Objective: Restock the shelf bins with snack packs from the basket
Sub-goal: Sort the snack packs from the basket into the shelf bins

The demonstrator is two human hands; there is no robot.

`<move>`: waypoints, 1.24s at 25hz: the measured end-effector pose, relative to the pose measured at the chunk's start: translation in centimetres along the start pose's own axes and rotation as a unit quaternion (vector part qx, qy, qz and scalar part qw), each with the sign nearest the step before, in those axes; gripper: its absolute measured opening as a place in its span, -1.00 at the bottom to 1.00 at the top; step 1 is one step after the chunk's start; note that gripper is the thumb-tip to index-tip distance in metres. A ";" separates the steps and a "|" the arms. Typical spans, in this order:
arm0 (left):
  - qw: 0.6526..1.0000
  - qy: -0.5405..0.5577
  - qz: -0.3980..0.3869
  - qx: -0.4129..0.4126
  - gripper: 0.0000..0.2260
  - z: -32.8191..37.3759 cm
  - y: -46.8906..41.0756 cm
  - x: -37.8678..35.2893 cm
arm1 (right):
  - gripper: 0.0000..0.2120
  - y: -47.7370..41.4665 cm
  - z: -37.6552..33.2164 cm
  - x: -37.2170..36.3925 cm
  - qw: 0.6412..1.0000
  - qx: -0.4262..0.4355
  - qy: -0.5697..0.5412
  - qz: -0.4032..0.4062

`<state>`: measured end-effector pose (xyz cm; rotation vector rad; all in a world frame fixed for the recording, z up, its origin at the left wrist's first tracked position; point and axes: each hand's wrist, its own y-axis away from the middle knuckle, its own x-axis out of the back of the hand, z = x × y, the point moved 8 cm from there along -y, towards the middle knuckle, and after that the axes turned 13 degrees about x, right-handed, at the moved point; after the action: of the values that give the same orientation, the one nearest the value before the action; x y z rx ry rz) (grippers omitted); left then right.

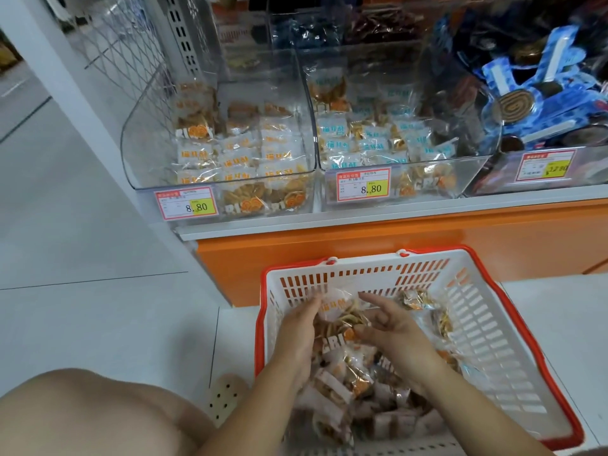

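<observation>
A clear snack pack [339, 319] of curled crisps, lettered in orange, sits between my two hands above the heap of packs [362, 393] in the white, red-rimmed basket [487, 311] on the floor. My left hand [301, 327] lies against its left side, fingers straight and together. My right hand [391, 324] pinches its right edge with thumb and curled fingers, index finger stretched out. On the shelf [362, 222] above, a clear bin [158, 133] holds orange-lettered packs, and the neighbouring bin [460, 172] holds blue-lettered ones.

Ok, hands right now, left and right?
Left hand: fingers straight, pressed against the snack pack.
Right hand: fingers curled, pinching the same snack pack.
</observation>
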<state>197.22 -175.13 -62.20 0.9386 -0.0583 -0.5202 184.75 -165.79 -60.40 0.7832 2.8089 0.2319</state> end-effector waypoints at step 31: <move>0.850 -0.138 0.334 -0.385 -0.81 23.9 12.6 19.2 | -0.70 -25.7 -21.4 -26.4 0.908 0.159 0.385 -0.048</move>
<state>212.68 -195.82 -41.40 0.0123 -0.3940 0.0078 188.88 -203.36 -40.82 0.7231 3.6978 0.0692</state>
